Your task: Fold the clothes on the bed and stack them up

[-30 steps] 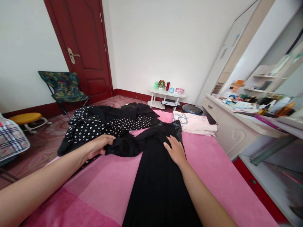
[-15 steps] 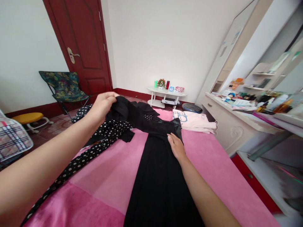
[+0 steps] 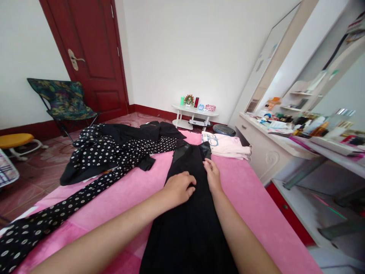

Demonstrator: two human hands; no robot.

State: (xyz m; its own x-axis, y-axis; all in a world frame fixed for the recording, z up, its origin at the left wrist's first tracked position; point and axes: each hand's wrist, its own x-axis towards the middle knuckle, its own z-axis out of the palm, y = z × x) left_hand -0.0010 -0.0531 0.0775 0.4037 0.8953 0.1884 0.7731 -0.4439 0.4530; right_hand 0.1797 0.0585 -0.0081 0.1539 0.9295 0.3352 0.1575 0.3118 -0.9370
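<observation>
A long black garment (image 3: 191, 228), which looks like a dress, lies flat on the pink bed cover (image 3: 251, 213), its narrow top end with shiny dark panels pointing away from me. My left hand (image 3: 179, 187) rests on the middle of it, fingers loosely bent and thumb apart, with no cloth visibly lifted. At the garment's right edge, just below the top, my right hand (image 3: 212, 174) lies with its fingers extended on the fabric. To the left is a heap of black polka-dot clothing (image 3: 99, 152), one long strip of it trailing toward the near left.
Folded pale pink clothing (image 3: 229, 146) lies at the bed's far right. A cluttered dresser (image 3: 282, 146) borders the right side. Beyond the bed stands a small white table (image 3: 196, 111). A folding chair (image 3: 64, 101) and yellow stool (image 3: 17, 140) are at left.
My left hand has let go of the raised black part and come down right onto the garment, which now lies flat. The right hand remains at its right edge. The view has shifted slightly.
</observation>
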